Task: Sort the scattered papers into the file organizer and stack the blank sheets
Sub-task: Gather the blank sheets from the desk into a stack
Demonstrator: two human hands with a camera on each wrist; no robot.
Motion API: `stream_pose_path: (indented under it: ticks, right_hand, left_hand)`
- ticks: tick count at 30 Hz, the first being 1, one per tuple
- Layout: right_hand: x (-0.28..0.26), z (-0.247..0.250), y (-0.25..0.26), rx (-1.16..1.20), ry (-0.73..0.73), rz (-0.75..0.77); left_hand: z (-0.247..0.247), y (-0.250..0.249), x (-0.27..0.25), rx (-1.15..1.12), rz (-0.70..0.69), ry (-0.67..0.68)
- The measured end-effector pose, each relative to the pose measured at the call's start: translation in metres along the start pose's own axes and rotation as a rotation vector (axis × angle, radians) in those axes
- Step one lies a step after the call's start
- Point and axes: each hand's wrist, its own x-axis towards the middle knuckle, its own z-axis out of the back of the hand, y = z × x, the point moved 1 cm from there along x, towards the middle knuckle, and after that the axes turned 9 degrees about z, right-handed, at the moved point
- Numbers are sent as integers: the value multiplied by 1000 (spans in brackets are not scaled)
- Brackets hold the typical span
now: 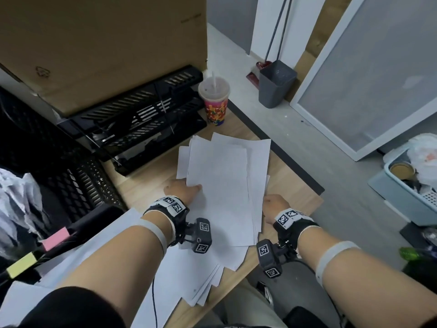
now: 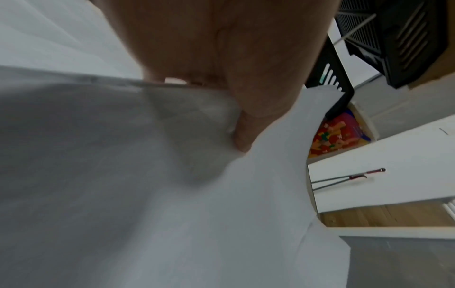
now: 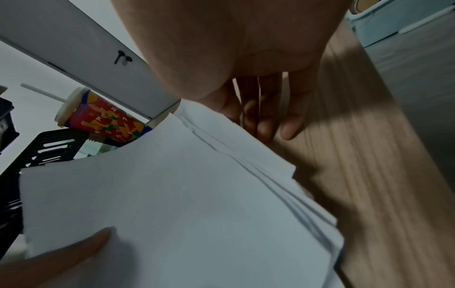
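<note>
Loose sheaf of white blank sheets [image 1: 218, 183] fanned out on the light wood-grain desk [image 1: 290, 185], edges stepped and uneven, thin matte paper, lower corners overhanging the desk's near edge. Left hand [image 1: 183, 189] at the sheaf's left edge, thumb on top of the sheet, other fingers under it, pinching it; left wrist view blurred, probably thumb pad pressing the paper down. Right hand [image 1: 275, 207] at the sheaf's right edge, fingers [image 3: 265, 117] straight and close together, tips on the desk against the stacked edges. Black plastic file organizer [image 1: 142, 114] just beyond the sheaf, tiered slotted trays, some pale paper lying in the lower tier. Large brown cardboard box [image 1: 101, 43] above and behind it. Plastic-lidded cup [image 1: 214, 100] with straw and bright multicolour print beside the organizer, near the sheaf's far edge. More white papers [image 1: 179, 275] spread under the left forearm. On the floor: grey square bin [image 1: 275, 84]; pale blue basket [image 1: 406, 197] holding a tin and a plastic bag.
</note>
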Motion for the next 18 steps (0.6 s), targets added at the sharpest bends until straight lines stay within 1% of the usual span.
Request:
stream_pose_path:
  ticks: [2,4,6,8,11,15,18]
  right_hand:
    - [0,-3,4,-21,-49,-49]
    - [-5,-6,9,-7,-120,-83]
    - [-10,-10,16,66,-113,-97]
    - [-12,-14,22,144,-42,-102]
    - [-6,-20,27,214,-26,-86]
    - [-4,-23,28,191,53,-32]
    - [-5,-22,27,226,29,12]
  left_hand:
    - [-1,-1,0,108,-27,-99]
    - [-1,0,-1,145,-11,-131]
    - [-3,2,2,162,2,-135]
    - [-5,2,4,163,-4,-94]
    - [-4,3,7,67,-33,3]
    - [0,14,9,-105,-77,29]
    - [3,20,6,-180,-86,50]
